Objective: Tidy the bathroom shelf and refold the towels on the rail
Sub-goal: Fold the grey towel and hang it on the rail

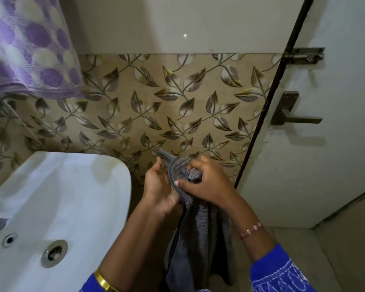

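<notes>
Grey towel (196,234) bunched at top between both hands, rest hanging straight down in front of leaf-patterned wall tiles (156,106), just right of white sink (76,186). Left hand (159,184) palm toward towel, fingers loosely curved against its left side, thumb up beside a pointed corner sticking above. Right hand (207,182) clamped on gathered top, thumb and fingers curled round a small wad of fabric. Hands close together, touching through cloth. Purple-and-cream dotted towel (30,47) draped high at upper left, well apart from grey one, blurred; rail under it not visible. Sink drain (54,252) and small overflow hole (9,239) in basin at lower left. White door (325,144) at right with slide bolt (303,55) above lever handle (293,114). Gold bangle (102,280) on left wrist, beaded bracelet (251,229) on right, blue sleeves (280,275) at bottom edge.
</notes>
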Tool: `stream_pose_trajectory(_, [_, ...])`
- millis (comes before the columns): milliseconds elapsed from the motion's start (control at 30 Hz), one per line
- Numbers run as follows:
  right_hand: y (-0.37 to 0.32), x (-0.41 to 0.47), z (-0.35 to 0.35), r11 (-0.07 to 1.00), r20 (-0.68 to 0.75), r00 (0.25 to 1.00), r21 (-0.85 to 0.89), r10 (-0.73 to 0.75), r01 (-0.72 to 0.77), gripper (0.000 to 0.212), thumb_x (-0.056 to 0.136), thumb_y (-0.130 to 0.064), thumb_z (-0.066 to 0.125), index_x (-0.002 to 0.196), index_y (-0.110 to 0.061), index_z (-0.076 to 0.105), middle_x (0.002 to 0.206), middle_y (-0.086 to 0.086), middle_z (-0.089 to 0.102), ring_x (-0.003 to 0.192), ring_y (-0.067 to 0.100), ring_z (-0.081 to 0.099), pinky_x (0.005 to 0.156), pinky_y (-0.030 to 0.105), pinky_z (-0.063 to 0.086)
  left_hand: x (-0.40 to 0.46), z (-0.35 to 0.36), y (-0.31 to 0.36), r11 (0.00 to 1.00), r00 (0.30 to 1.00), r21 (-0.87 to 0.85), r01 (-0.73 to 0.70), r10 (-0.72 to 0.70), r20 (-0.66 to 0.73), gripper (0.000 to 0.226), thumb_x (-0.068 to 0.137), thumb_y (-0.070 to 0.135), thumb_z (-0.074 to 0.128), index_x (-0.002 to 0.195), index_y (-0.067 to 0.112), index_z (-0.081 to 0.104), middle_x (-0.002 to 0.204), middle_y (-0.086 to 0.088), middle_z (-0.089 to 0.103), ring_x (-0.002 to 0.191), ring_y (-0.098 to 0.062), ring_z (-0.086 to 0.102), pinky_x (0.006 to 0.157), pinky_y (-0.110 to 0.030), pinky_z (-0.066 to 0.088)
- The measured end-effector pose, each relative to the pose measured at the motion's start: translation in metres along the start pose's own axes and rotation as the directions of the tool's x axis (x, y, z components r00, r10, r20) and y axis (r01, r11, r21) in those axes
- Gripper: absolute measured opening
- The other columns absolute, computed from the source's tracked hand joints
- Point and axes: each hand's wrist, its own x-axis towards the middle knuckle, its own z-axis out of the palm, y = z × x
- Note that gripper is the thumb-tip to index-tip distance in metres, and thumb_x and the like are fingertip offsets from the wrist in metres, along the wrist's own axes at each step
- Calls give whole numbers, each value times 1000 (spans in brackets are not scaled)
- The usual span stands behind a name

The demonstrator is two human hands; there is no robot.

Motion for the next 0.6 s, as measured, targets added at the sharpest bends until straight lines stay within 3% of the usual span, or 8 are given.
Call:
stream_pose_trajectory(100, [-1,1,-2,991,102,995,-130,14,-1,62,68,-57,68,117,-21,54,100,-5,39,96,13,46,77,30,44,1,3,1,998,998,-21,53,-54,-40,60,98,41,20,104,-7,54,100,-27,60,94,-35,58,82,-44,45])
stream_pose_trajectory(167, [-2,2,-3,987,122,993,-161,0,19,64,68,-59,67,118,-22,53,98,-5,38,93,13,46,74,28,42,0,5,2,997,996,-23,67,-68,-51,57,99,37,19,94,-8,54,92,-27,60,88,-34,57,79,-44,44])
stream_pose_trajectory(267, [-4,2,-2,981,116,993,-190,-20,42,50,72,-51,66,112,-24,56,96,-4,40,91,13,47,72,28,41,3,5,3,996,996,-26,82,-83,-26,51,98,34,26,90,-6,57,75,-25,68,80,-32,62,71,-42,47])
stream_pose_trajectory(400, [-2,4,5,966,118,992,-246,-52,80,25,77,-37,64,98,-23,64,89,-6,39,85,14,45,68,26,34,6,4,3,991,993,62,117,-116,-16,48,95,40,38,83,-2,59,61,-19,70,53,-28,69,58,-39,57])
stream_pose_trajectory(467, [2,5,5,998,122,992,-66,-16,24,7,75,-28,67,74,-29,60,91,-7,43,89,17,52,68,26,40,9,4,3,983,988,110,148,-143,-51,46,95,38,39,82,-2,58,57,-18,68,48,-26,68,44,-32,56])
stream_pose_trajectory(500, [6,5,5,996,110,994,85,18,-28,15,74,-21,68,66,-29,57,89,-7,45,87,15,54,67,22,42,12,3,5,979,986,125,158,-150,-73,45,96,36,37,85,-1,58,58,-17,68,46,-25,67,39,-30,54])
stream_pose_trajectory(533, [10,6,5,968,79,996,241,50,-68,22,74,-14,68,62,-27,55,83,-7,47,78,10,55,62,15,42,14,1,6,977,985,149,155,-142,-94,42,97,35,34,93,0,57,63,-17,68,49,-25,67,38,-28,53])
stream_pose_trajectory(600, [19,4,4,891,10,993,440,116,-108,27,75,-3,66,57,-20,55,68,-7,49,57,-2,50,51,10,39,20,-1,8,972,989,205,118,-97,-112,42,98,33,30,114,2,54,84,-17,66,68,-26,66,49,-33,57])
